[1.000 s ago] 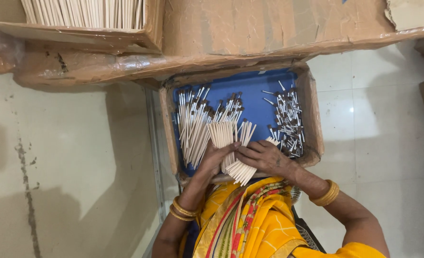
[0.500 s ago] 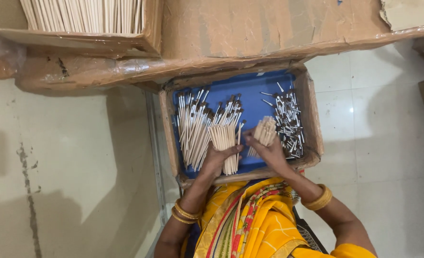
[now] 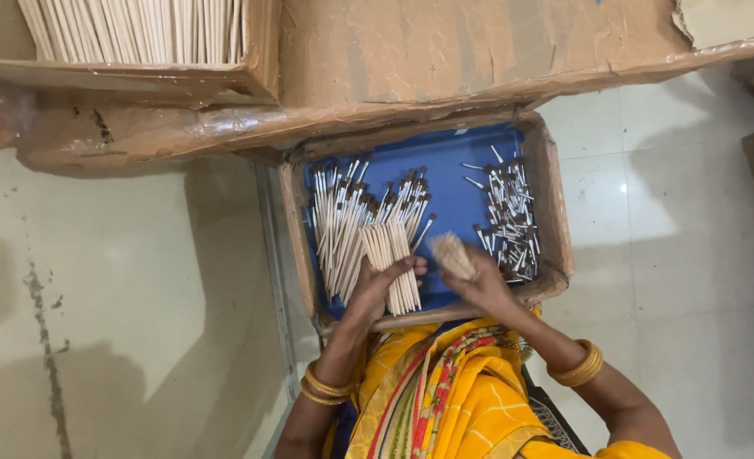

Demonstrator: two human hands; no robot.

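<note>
Right hand [image 3: 483, 285]: closed around one small bundle of pale wooden sticks [image 3: 453, 255], ends toward the camera, over the tray's near edge.
Left hand [image 3: 377, 285]: fingers clasped around one flat bundle of long pale sticks [image 3: 391, 268], near the tray's near edge.
Tray: one blue-lined cardboard tray [image 3: 457, 183].
Piles: two; dark-tipped pale sticks [image 3: 343, 221] along the left edge, short loose dark-tipped pieces [image 3: 508, 217] along the right edge; too many to count.
Beyond the far edge: one cardboard box of long pale sticks [image 3: 139, 34].
</note>
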